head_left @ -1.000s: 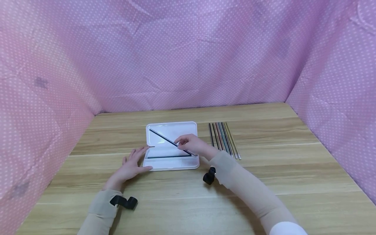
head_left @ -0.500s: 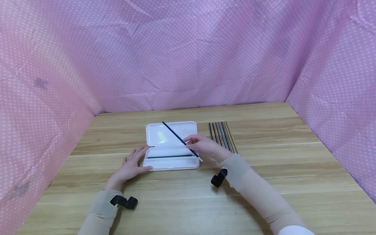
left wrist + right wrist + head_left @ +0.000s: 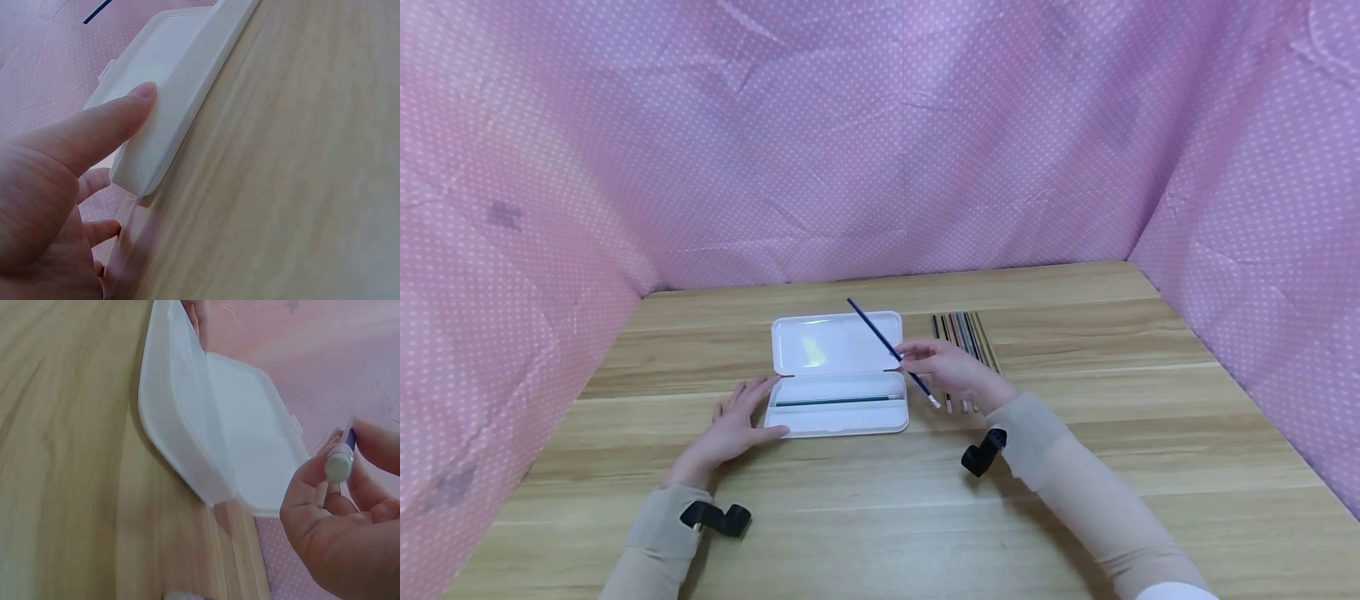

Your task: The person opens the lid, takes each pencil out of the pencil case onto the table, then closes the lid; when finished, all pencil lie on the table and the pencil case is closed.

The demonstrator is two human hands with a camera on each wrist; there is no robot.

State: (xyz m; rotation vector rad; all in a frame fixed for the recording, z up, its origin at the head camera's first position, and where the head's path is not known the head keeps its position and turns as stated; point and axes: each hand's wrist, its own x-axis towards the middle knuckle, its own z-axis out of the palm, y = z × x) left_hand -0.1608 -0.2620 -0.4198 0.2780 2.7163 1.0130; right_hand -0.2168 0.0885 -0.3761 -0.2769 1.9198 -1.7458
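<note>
A white plastic pencil case (image 3: 835, 422) lies open on the table, its lid (image 3: 831, 346) folded back. Inside it rests one dark green pencil (image 3: 838, 401), lengthwise. My left hand (image 3: 727, 433) rests at the case's left end, thumb on the front wall and fingers spread toward the hinge. My right hand (image 3: 951, 372) pinches a dark blue pencil (image 3: 874, 329) near its eraser end, slanted in the air beyond the case's right side. Its pale eraser (image 3: 338, 466) faces the right wrist camera. The pencil's far end (image 3: 98, 10) shows in the left wrist view.
To the right of the case, several pencils (image 3: 962, 332) lie side by side on the wooden table (image 3: 865, 517), partly hidden behind my right hand. A pink dotted cloth (image 3: 895, 167) hangs around the back and sides.
My right hand has lifted the dark blue pencil from over the case and carried it to the right, its angle steepening. The left hand and the case stay in place.
</note>
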